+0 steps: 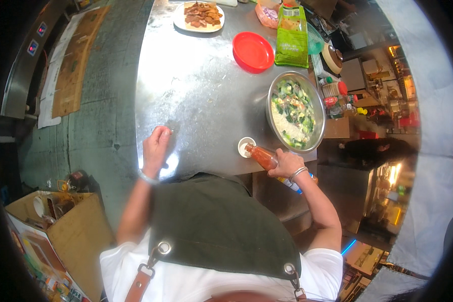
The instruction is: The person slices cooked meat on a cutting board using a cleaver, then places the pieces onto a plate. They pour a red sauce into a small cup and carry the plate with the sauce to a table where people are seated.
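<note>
My right hand [288, 164] grips a glass bottle of red-orange sauce [262, 157]. The bottle is tipped, its neck over the rim of a small white cup [242, 147] near the table's front edge. How much sauce is in the cup is hard to see. Just beyond stands a steel bowl [319, 139] holding chopped greens [292, 109] and a pale, crumbly or grain-like food [287, 126]. At the table's left edge rests my left hand [156, 146], fingers curled, with nothing visible in it.
On the steel table [196, 102] are a red plastic bowl [253, 53], a green food bag [292, 41] and a white plate of fried pieces [202, 17]. Bottles and jars [336, 94] line the right edge. A cardboard box [79, 226] stands on the floor at left.
</note>
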The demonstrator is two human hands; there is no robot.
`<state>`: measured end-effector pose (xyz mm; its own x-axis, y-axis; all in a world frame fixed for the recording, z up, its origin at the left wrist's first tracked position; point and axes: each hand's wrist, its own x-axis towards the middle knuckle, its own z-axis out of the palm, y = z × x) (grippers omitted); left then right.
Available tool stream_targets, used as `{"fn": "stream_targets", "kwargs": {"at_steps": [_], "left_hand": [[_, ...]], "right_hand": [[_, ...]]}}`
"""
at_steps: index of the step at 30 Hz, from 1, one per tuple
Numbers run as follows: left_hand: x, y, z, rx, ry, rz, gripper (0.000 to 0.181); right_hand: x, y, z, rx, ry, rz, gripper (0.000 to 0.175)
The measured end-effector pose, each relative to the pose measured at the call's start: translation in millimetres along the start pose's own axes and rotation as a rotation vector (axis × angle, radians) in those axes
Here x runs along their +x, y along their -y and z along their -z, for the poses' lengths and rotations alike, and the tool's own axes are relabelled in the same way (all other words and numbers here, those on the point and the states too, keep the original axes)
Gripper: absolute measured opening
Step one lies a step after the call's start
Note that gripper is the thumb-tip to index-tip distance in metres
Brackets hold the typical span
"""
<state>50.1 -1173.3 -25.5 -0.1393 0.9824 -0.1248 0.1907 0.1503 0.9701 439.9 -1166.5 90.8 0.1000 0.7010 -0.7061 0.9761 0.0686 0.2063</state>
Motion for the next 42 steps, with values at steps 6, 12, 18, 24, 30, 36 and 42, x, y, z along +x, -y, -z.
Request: {"fn": "stream_targets", "kwargs": {"at_steps": [6, 12, 18, 24, 30, 36, 42], "left_hand": [[0.0, 3.4, -6.4, -0.001, 0.004, -0.059, 0.035], [-2.9, 2.6, -4.6, 0.030, 0.028, -0.035, 0.035], [-0.7, 2.9, -4.4, 0.023, 0.010, -0.072, 0.035], [-1.6, -1.0, -4.2, -0.002, 0.044, -0.067, 0.035], [-2.4, 2.2, 1.8, -0.009, 0.035, -0.005, 0.035], [-0.7, 10.5, 3.0, -0.030, -0.008, -0.050, 0.035], [-2.6, 7.4, 3.2, -0.020, 0.029, -0.002, 0.037]], "right_hand": [[-2.9, 3.7, 7.3, -0.084, -0.045, 0.015, 0.064], [-9.9, 10.0, 11.0, -0.138, -0.119, 0.019, 0.058], [-9.9, 13.6, 3.2, -0.178, -0.221, 0.059, 0.055], [1.0, 22.0, -6.9, -0.411, -0.397, 0.092, 0.052], [7.2, 27.5, -6.9, -0.558, -0.413, 0.047, 0.049], [6.5, 28.9, 4.2, -0.449, -0.301, 0.084, 0.045], [1.4, 27.5, 6.9, -0.437, -0.373, 0.062, 0.044]]}}
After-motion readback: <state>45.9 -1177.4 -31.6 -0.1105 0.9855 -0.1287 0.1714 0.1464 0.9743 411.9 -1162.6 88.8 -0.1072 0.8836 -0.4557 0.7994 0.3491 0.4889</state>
